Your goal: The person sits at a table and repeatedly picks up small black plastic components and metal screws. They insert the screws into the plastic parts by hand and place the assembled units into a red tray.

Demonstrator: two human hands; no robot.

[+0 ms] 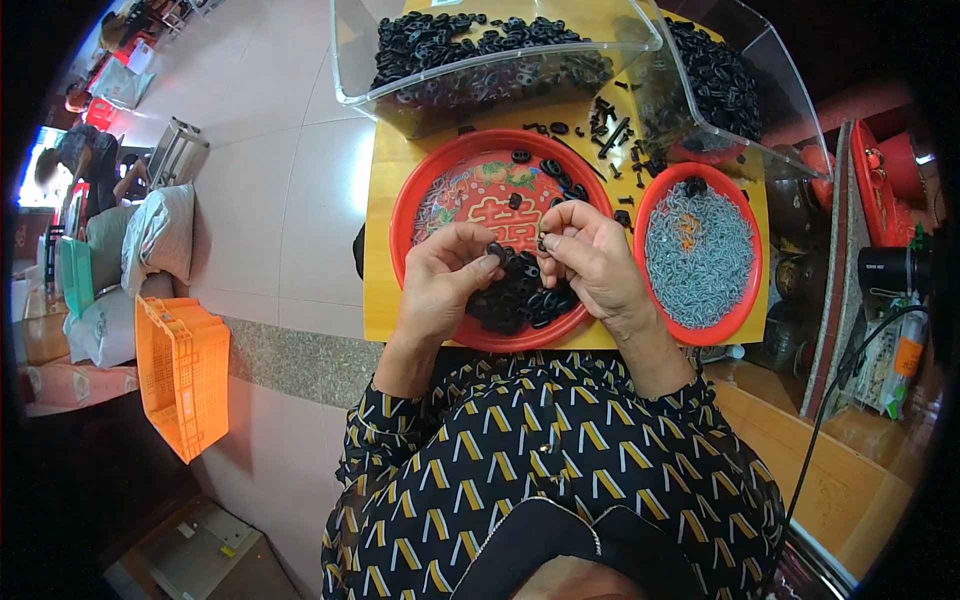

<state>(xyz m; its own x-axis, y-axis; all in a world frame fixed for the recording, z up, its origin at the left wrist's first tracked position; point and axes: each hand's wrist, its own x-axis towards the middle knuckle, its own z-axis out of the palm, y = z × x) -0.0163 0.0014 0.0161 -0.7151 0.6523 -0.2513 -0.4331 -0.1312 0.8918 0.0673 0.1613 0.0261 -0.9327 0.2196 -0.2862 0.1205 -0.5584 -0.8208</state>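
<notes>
Both hands are above a round red tray (408,190) with a printed pattern on its bottom. My left hand (450,272) pinches a small black plastic piece (495,250) between thumb and fingertips. My right hand (592,262) is closed in a pinch on a tiny dark piece (543,241), whose kind is too small to tell. Beneath the hands lies a heap of black plastic parts (512,300), with more along the tray's far right side. Right of it, a red oval tray (651,300) holds many small silvery screws (700,255).
Two clear plastic bins, one (480,75) at the back and another (740,145) at the back right, hold black parts. Loose black pieces (610,135) lie on the yellow table (385,250). An orange crate (185,375) stands on the floor at left, near stuffed sacks (160,240).
</notes>
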